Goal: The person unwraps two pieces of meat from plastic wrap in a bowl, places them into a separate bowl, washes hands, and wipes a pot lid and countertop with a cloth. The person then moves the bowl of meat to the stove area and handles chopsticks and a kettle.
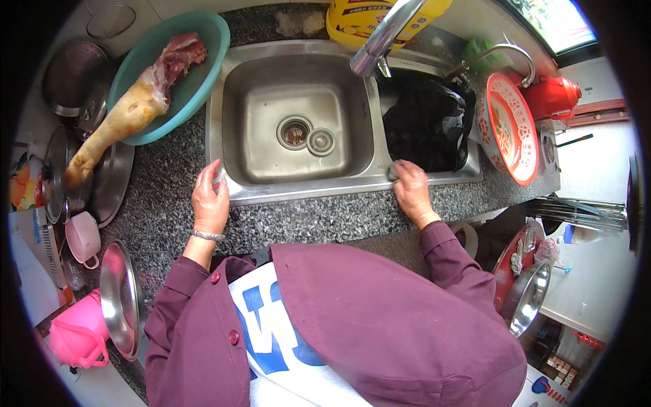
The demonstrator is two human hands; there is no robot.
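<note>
My left hand, a braided bracelet at its wrist, rests at the near left corner of the steel sink. A small whitish patch shows between its thumb and fingers; whether it is a held thing I cannot tell. At the front rim, near the divider, my right hand holds a small grey scouring pad. The large basin has a drain with a round strainer beside it. Black plastic fills the smaller basin. A chrome faucet reaches over the divider.
On the left, a raw animal leg with hoof end lies across a teal plastic basin, near pot lids and a steel bowl. A red-patterned enamel basin leans at right. A yellow jug stands behind.
</note>
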